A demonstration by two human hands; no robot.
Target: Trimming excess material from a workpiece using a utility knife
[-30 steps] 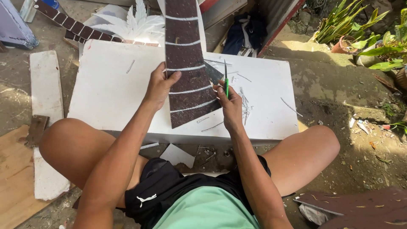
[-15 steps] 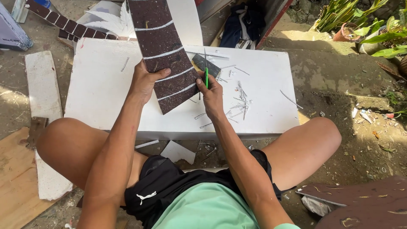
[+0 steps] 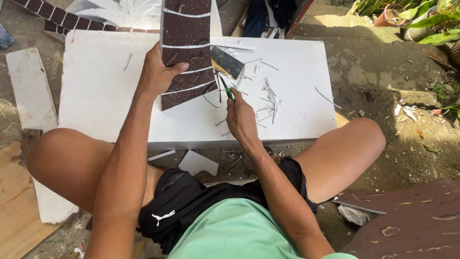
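Note:
A long dark maroon foam strip (image 3: 187,52) with white cross lines lies over a white foam block (image 3: 105,96). My left hand (image 3: 158,72) grips the strip's left edge near its lower end. My right hand (image 3: 239,115) holds a small green-handled cutter (image 3: 225,88) with its tip at the strip's right edge. White foam shavings (image 3: 268,100) are scattered on the block to the right of the cutter. A dark flat piece (image 3: 227,62) lies just beyond the cutter, partly under the strip.
My bare knees flank the block. A white foam plank (image 3: 26,86) and wooden board (image 3: 14,206) lie left. Another maroon sheet (image 3: 417,220) sits lower right. A white feathered foam shape (image 3: 120,12) lies behind the block. Potted plants (image 3: 417,19) stand top right on dirt ground.
The strip has swung from a slant to nearly upright under my left hand. My right hand with the cutter stays at the strip's right edge.

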